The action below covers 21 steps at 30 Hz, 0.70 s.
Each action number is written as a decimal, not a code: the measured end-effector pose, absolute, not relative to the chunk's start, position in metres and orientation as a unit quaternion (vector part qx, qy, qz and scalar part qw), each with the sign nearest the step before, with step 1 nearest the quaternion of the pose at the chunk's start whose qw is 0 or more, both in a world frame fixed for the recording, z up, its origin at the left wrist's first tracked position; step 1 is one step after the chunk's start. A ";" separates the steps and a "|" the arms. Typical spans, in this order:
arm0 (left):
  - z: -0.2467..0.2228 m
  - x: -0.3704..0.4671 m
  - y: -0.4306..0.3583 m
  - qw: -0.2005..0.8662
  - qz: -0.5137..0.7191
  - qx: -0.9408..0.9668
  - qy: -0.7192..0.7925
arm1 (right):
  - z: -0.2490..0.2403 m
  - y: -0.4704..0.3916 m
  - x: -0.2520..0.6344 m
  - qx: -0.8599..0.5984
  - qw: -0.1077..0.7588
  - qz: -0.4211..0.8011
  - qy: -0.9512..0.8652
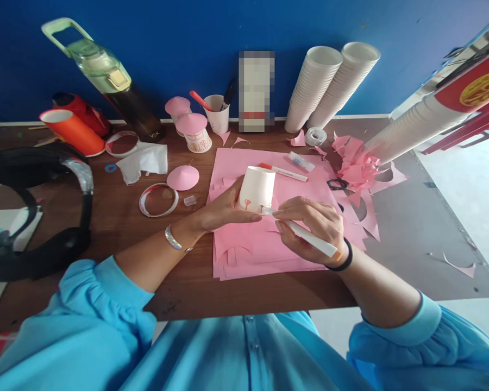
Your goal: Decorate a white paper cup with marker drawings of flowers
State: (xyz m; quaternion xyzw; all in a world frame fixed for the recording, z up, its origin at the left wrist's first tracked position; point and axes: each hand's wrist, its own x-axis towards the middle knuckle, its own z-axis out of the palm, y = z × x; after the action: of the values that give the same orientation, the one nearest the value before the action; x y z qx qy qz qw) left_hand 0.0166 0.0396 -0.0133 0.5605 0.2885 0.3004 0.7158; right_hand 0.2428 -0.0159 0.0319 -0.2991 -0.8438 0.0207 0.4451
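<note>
The cup [256,189] is over the middle of the pink paper [244,263], its long axis nearly upright, with small orange drawings near its lower edge. The left hand [228,209] is partly curled, holding it from the left and beneath. The right hand [315,217], to the cup's right, has its fingers closed round a pen [309,237]; the pen slants from near right to far left, its tip at the cup's lower right side. Just beyond lies a red pen [287,172]. Left of the paper sits a pink cone [183,177]; at the far right lean stacked cups [313,87].
</note>
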 end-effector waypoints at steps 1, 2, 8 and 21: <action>-0.014 0.016 0.040 0.716 0.300 0.561 0.287 | 0.032 -0.016 0.243 -0.299 0.446 0.021 -0.843; -0.014 0.016 0.040 0.716 0.300 0.562 0.286 | 0.032 -0.016 0.243 -0.299 0.446 0.021 -0.843; -0.012 0.017 0.039 0.710 0.303 0.568 0.285 | 0.033 -0.016 0.242 -0.297 0.446 0.019 -0.844; -0.011 0.017 0.038 0.705 0.307 0.572 0.284 | 0.031 -0.016 0.242 -0.307 0.454 0.003 -0.837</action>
State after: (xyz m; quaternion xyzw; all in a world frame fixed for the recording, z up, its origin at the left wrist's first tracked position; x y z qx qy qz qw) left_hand 0.0167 0.0385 -0.0107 0.5722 0.2842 0.3073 0.7053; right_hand 0.2419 -0.0161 0.0308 -0.3066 -0.8367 0.0032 0.4537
